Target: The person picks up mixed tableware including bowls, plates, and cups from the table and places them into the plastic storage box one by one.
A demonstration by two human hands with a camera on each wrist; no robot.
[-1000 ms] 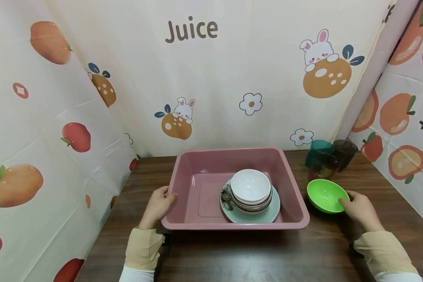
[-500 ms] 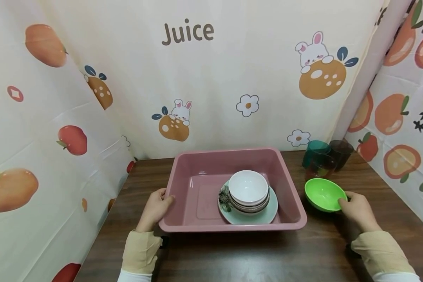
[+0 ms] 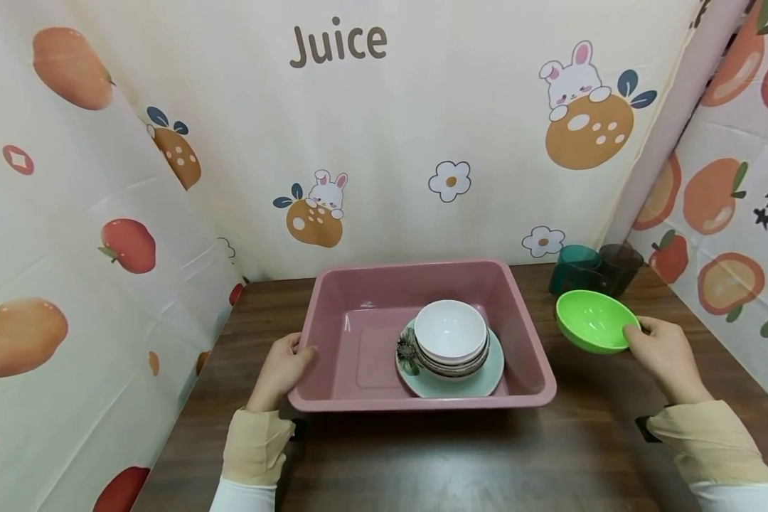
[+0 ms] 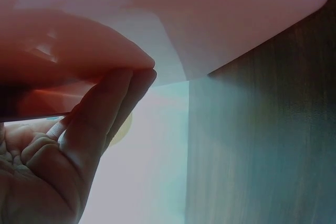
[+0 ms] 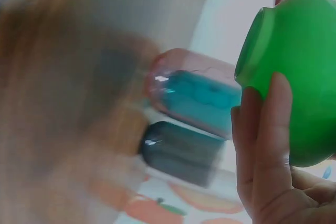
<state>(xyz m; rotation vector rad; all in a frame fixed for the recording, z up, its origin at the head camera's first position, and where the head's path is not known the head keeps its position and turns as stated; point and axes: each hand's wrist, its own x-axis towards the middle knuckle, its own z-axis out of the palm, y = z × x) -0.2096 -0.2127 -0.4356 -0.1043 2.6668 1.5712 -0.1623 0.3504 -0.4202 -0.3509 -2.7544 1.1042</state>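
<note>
My left hand (image 3: 283, 371) grips the left rim of a pink plastic basin (image 3: 422, 405), thumb over the edge and fingers along the outside wall in the left wrist view. Inside the basin, on the right, a white bowl (image 3: 449, 328) tops a small stack of bowls standing on a pale green plate (image 3: 493, 375). My right hand (image 3: 668, 359) holds a bright green bowl (image 3: 589, 320) by its right rim, raised over the tabletop and slightly tilted. In the right wrist view its fingers (image 5: 274, 124) lie against the outer side of this bowl.
Behind the green bowl, a teal cup (image 3: 569, 264) and a dark cup (image 3: 621, 267) stand at the back right. A clear pinkish cup (image 5: 178, 59) shows in the right wrist view. Printed curtains (image 3: 384, 142) border the wooden table (image 3: 422, 462) at the back and sides.
My right hand has lifted the green bowl up off the table and a little to the right. My left hand keeps hold of the basin, and the stack inside stays put.
</note>
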